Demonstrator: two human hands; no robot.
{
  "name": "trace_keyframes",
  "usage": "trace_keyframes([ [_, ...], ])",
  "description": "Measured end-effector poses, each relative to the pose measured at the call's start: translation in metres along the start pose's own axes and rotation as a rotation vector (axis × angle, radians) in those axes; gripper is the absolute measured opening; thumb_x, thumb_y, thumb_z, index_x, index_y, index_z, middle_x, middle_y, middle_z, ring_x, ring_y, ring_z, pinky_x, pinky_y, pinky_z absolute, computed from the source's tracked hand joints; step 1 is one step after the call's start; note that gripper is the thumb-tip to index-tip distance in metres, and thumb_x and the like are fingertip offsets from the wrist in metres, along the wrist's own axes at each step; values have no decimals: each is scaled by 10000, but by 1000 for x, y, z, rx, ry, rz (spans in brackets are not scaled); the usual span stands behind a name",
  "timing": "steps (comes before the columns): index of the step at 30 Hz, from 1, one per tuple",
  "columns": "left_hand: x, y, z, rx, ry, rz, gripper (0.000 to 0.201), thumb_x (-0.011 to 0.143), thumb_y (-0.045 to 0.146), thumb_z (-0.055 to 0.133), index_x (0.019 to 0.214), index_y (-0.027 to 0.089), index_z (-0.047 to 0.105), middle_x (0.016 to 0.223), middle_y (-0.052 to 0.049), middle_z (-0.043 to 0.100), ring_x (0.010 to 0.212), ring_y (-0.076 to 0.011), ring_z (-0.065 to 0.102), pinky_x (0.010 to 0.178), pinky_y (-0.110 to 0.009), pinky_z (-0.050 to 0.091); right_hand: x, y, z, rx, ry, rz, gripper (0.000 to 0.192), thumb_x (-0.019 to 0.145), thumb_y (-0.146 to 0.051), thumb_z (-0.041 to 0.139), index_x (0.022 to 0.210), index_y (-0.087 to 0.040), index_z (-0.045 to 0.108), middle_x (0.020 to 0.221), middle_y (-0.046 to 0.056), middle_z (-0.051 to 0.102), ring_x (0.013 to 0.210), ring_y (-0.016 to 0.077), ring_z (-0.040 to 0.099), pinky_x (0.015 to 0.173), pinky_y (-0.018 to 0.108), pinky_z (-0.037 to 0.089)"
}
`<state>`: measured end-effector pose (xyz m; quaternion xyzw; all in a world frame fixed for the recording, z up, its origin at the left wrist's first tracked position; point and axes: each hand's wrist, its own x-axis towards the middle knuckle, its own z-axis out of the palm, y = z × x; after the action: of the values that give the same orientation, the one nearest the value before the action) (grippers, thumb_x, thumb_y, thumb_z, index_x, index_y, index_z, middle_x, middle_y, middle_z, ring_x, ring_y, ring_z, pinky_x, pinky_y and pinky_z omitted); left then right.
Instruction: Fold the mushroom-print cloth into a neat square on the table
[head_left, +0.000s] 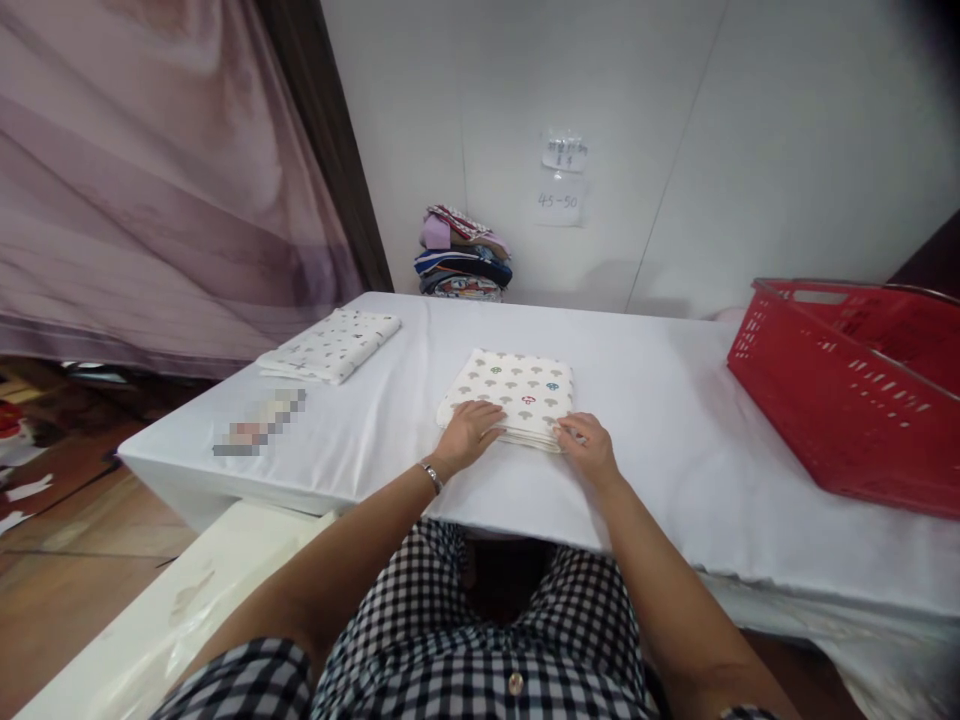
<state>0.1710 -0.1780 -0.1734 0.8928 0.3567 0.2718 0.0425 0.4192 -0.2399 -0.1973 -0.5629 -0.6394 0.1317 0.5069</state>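
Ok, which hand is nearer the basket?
Right. The right hand, touching the folded cloth, is left of the basket; the left hand, also on it, is farther left.

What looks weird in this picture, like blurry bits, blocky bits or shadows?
In the head view, blocky squares hide something on the tablecloth; the upper sign's writing is fuzzy; soft shadows touch the wall; the top right corner goes dark; the red basket looks stretched; the folded cloth looks fairly clear.

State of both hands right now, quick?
Left hand: open, resting on the folded patterned cloth.
Right hand: partly curled at its near right corner; can't tell if gripping.
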Motion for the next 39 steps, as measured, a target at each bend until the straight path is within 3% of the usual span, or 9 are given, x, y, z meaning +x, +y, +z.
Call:
trace_keyframes([
  [4,11,12,16,-2,63,128,282,890,341,486,1112,223,615,1149,-54,634,1069,-212,536,939,-426,385,-12,-3,-2,-64,-22,-84,180,783,-338,584,886,-231,685,912,49,626,891,193,550,675,298,469],
  [9,20,17,28,-22,51,181,230,889,301,493,1052,212,630,1096,-46,646,993,-193,551,881,-382,420,-17,-3,-1,-160,-20,-104,189,812,-331,561,938,-236,667,922,51,604,895,197,536,711,314,466],
  [24,29,27,33,-49,46,164,139,852,234,553,937,186,653,968,-50,651,935,-193,531,823,-347,429,-17,-4,3,-190,7,-110,193,867,-328,491,892,-227,653,876,44,594,854,181,538,722,303,453],
  [32,37,34,29,-2,39,159,216,906,240,443,817,173,628,822,-49,625,831,-185,508,752,-329,420,-16,-5,6,-264,19,-118,151,846,-297,513,883,-224,639,854,42,587,857,186,526,692,289,445],
  [39,27,34,28,24,48,207,239,927,256,391,873,162,604,874,-63,616,864,-184,506,770,-333,418,-16,-14,3,-336,45,-237,207,907,-250,419,820,-211,602,822,43,580,828,177,508,722,290,421],
])
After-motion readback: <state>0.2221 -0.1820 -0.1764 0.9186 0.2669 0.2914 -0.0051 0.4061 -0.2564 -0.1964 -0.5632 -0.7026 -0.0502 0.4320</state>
